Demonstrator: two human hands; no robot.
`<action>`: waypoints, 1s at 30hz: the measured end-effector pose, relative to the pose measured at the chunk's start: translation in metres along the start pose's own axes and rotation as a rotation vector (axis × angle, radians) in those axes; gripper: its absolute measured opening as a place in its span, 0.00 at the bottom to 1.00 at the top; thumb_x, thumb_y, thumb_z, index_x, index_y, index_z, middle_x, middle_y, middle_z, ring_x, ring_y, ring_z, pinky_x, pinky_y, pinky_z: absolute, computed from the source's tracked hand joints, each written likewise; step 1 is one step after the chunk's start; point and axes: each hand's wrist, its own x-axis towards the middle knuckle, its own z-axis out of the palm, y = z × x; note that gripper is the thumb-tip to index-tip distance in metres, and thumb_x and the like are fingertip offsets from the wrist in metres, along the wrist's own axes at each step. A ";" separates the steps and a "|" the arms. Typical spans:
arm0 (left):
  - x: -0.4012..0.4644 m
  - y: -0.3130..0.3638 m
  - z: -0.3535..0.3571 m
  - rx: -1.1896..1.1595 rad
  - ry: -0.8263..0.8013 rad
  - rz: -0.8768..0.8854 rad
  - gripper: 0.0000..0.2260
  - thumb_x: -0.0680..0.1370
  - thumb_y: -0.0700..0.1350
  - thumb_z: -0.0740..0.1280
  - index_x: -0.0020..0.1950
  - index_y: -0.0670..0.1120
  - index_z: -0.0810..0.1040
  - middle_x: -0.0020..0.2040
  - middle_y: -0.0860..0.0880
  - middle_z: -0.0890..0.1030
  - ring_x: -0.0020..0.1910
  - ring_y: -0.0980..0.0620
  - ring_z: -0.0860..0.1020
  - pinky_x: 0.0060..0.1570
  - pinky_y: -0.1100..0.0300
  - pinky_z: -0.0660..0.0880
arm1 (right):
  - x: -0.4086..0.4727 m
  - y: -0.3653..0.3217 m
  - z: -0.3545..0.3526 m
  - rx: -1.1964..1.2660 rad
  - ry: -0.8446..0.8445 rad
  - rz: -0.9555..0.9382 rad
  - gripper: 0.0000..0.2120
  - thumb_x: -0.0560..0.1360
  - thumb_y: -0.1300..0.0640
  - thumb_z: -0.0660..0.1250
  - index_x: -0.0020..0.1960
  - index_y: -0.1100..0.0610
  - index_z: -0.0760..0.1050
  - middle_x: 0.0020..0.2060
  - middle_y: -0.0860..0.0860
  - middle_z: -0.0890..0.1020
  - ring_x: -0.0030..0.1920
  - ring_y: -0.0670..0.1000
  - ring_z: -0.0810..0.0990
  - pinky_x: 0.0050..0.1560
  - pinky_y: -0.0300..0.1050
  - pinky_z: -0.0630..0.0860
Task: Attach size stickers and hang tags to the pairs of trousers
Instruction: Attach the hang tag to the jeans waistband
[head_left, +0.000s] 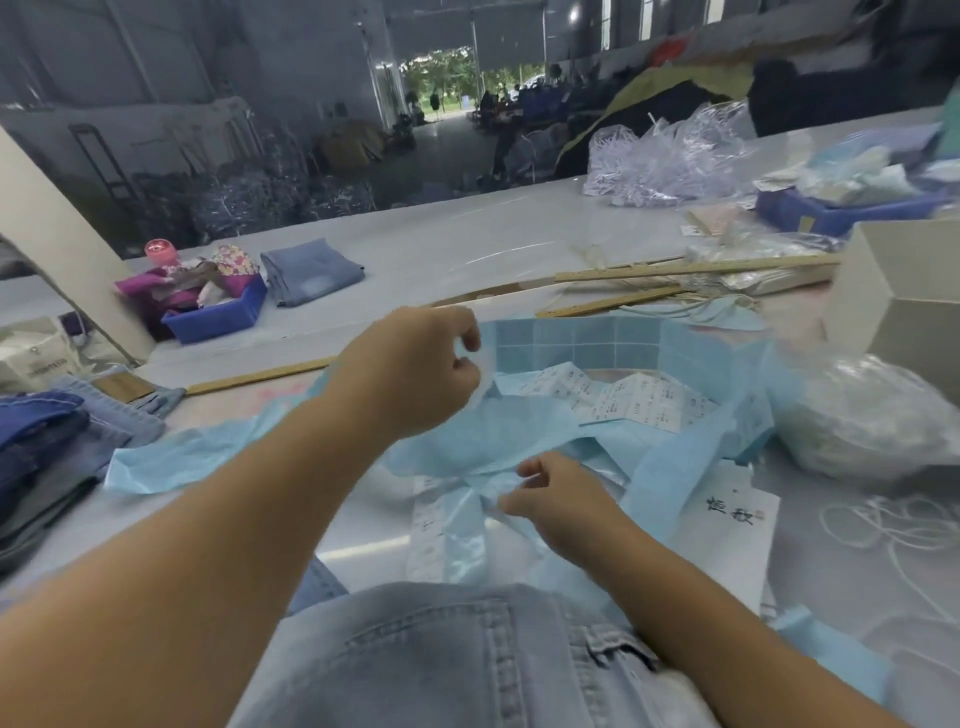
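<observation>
- Just past the light blue trousers (467, 654) at the near edge of the table (415, 249), blue sticker backing paper (467, 441) lies in a loose heap.
- The left hand (415, 369) pinches a pale strip of that paper with curled fingers, farther from the trousers.
- The right hand (561, 504), close to the trousers, pinches a blue strip.
- White size stickers (623, 400) lie beyond the right hand.

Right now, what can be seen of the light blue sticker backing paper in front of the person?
The light blue backing paper is a long, thin, crumpled strip lying loosely over the table. Its far part shows an empty grid; white printed stickers lie on it. The left hand pinches its upper edge, the right hand its near fold.
</observation>
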 end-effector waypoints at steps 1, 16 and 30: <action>0.000 0.020 0.003 0.009 0.000 0.039 0.09 0.75 0.44 0.64 0.53 0.52 0.78 0.36 0.51 0.77 0.38 0.45 0.76 0.40 0.56 0.74 | -0.012 -0.002 -0.010 0.027 0.001 -0.051 0.11 0.71 0.56 0.73 0.50 0.50 0.74 0.46 0.49 0.80 0.44 0.49 0.79 0.44 0.43 0.76; -0.031 0.192 0.087 0.139 -0.072 0.567 0.13 0.64 0.40 0.72 0.46 0.47 0.76 0.28 0.50 0.77 0.21 0.46 0.73 0.22 0.64 0.61 | -0.081 0.058 -0.171 0.469 0.208 0.040 0.14 0.75 0.51 0.66 0.32 0.54 0.79 0.28 0.50 0.76 0.27 0.47 0.68 0.30 0.42 0.64; -0.036 0.166 0.121 0.058 -0.251 0.498 0.11 0.79 0.51 0.63 0.55 0.51 0.62 0.45 0.50 0.79 0.36 0.49 0.70 0.29 0.58 0.59 | -0.048 0.069 -0.152 0.163 0.162 0.165 0.12 0.70 0.66 0.63 0.30 0.58 0.74 0.26 0.52 0.75 0.24 0.47 0.66 0.27 0.40 0.63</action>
